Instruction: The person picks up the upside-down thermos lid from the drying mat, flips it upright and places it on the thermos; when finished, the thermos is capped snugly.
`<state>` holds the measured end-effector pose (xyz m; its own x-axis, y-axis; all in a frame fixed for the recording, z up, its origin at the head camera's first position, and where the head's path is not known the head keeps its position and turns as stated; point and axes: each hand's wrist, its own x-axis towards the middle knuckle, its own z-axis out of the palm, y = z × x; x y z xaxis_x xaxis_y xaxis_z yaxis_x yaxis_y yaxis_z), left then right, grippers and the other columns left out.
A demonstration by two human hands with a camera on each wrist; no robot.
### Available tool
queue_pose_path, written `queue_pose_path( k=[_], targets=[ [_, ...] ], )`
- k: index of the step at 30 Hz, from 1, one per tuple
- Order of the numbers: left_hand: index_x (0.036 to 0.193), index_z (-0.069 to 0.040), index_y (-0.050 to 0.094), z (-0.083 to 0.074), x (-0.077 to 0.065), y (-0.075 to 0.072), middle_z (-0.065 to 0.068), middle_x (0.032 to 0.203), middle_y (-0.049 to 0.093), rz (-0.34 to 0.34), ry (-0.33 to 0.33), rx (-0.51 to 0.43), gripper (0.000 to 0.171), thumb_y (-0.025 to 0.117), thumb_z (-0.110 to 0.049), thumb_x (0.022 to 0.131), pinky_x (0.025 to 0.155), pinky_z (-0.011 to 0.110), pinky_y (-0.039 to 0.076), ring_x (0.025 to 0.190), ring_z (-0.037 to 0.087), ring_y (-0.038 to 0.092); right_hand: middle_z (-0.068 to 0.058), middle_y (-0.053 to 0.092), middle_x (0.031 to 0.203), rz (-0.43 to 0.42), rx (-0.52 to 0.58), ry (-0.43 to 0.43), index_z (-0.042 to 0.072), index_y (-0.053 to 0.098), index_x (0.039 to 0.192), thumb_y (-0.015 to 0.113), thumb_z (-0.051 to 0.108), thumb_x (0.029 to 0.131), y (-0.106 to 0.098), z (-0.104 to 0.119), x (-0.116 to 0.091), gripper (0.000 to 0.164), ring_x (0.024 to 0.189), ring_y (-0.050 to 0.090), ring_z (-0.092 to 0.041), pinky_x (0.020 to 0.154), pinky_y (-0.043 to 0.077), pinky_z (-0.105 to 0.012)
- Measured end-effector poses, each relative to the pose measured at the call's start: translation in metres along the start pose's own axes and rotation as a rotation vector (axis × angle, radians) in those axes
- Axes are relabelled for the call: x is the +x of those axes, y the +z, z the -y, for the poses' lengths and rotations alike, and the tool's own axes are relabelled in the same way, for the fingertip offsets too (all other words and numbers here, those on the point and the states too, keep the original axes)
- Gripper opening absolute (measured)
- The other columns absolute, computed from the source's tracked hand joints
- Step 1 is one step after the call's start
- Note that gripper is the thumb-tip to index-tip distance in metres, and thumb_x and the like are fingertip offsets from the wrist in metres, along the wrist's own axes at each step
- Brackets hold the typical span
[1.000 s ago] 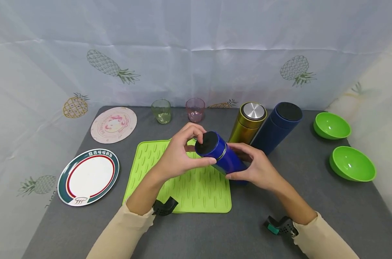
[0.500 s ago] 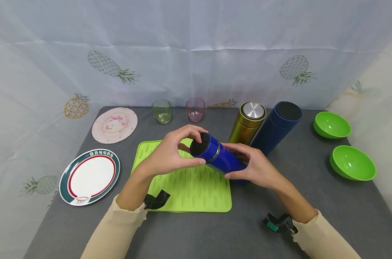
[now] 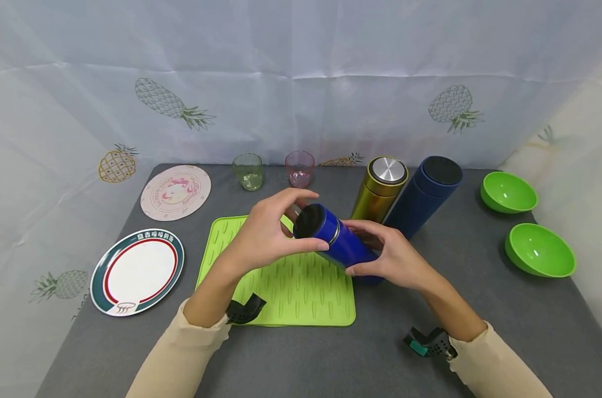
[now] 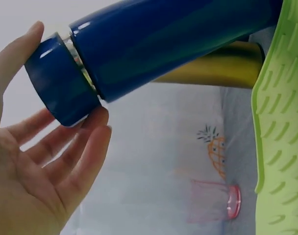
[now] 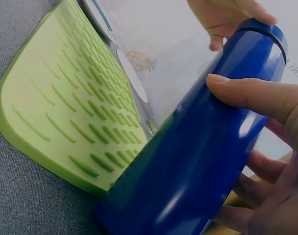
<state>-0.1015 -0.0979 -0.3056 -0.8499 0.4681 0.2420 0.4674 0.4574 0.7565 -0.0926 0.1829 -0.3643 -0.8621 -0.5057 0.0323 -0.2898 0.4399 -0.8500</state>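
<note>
A shiny blue thermos [image 3: 351,249] leans to the left in the head view, its black-topped lid up and its lower end by the right edge of the green mat [image 3: 301,298]. My right hand [image 3: 397,255] grips its body, thumb on the near side and fingers behind. At the upper end, my left hand [image 3: 266,229] holds the lid [image 4: 63,81] between thumb and fingers. A thin silvery ring shows between lid and body in the left wrist view. Behind the right hand stand a gold thermos [image 3: 372,199] and a dark blue thermos [image 3: 422,196].
A green glass [image 3: 248,172] and a pink glass [image 3: 299,170] stand at the back. On the left lie a pink patterned disc [image 3: 175,192] and a rimmed plate [image 3: 100,276]. Two green bowls [image 3: 509,193] sit at the right edge. A pineapple-print cloth hangs behind.
The blue thermos tilted further left, its lid end moving left, then came back slightly. My left hand's fingers shifted from curling over the lid's top to its side. The right hand keeps its grip.
</note>
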Motion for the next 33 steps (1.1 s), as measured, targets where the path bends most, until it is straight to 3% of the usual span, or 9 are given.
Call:
queue_pose_path(
  k=[7, 15, 24, 28, 33],
  targets=[
    [0.132, -0.018, 0.068, 0.001, 0.0007, -0.0029, -0.002, 0.116, 0.064, 0.031, 0.089, -0.033, 0.064, 0.093, -0.028, 0.074, 0.072, 0.027, 0.062, 0.103, 0.013, 0.059, -0.01, 0.059, 0.146, 0.005, -0.003, -0.008, 0.013, 0.052, 0.147, 0.092, 0.021, 0.075, -0.0011, -0.0019, -0.0012, 0.082, 0.13, 0.062, -0.032, 0.108, 0.051, -0.055],
    [0.127, -0.016, 0.071, -0.003, 0.0016, 0.0014, -0.002, 0.105, 0.061, -0.04, 0.075, -0.023, 0.063, 0.095, -0.031, 0.071, 0.069, 0.027, 0.062, 0.095, 0.012, 0.058, -0.011, 0.059, 0.146, -0.004, -0.014, -0.015, 0.014, 0.052, 0.147, 0.092, 0.022, 0.076, -0.0015, -0.0032, -0.0016, 0.082, 0.128, 0.063, -0.031, 0.106, 0.053, -0.054],
    [0.137, -0.017, 0.067, 0.0039, 0.0028, -0.0037, -0.002, 0.129, 0.062, 0.108, 0.14, -0.126, 0.068, 0.092, -0.019, 0.074, 0.085, 0.033, 0.059, 0.118, 0.012, 0.058, -0.009, 0.06, 0.144, -0.001, -0.018, -0.019, 0.014, 0.053, 0.146, 0.092, 0.022, 0.075, -0.0029, -0.0049, -0.0033, 0.081, 0.127, 0.064, -0.03, 0.106, 0.054, -0.053],
    [0.133, -0.016, 0.069, 0.0039, 0.004, -0.0032, -0.002, 0.12, 0.063, 0.066, 0.148, -0.114, 0.066, 0.094, -0.022, 0.072, 0.079, 0.033, 0.059, 0.11, 0.011, 0.059, -0.008, 0.06, 0.144, 0.003, -0.029, -0.022, 0.014, 0.053, 0.146, 0.092, 0.023, 0.075, -0.0025, -0.0045, -0.002, 0.081, 0.127, 0.064, -0.029, 0.106, 0.054, -0.052],
    [0.128, -0.017, 0.071, -0.0005, 0.0038, 0.0018, -0.003, 0.108, 0.061, 0.006, 0.092, -0.089, 0.063, 0.095, -0.028, 0.07, 0.071, 0.028, 0.061, 0.102, 0.01, 0.059, -0.01, 0.06, 0.144, 0.003, -0.022, -0.022, 0.013, 0.053, 0.146, 0.092, 0.022, 0.075, -0.0024, -0.0052, -0.0016, 0.081, 0.127, 0.063, -0.031, 0.106, 0.053, -0.052]
  ],
)
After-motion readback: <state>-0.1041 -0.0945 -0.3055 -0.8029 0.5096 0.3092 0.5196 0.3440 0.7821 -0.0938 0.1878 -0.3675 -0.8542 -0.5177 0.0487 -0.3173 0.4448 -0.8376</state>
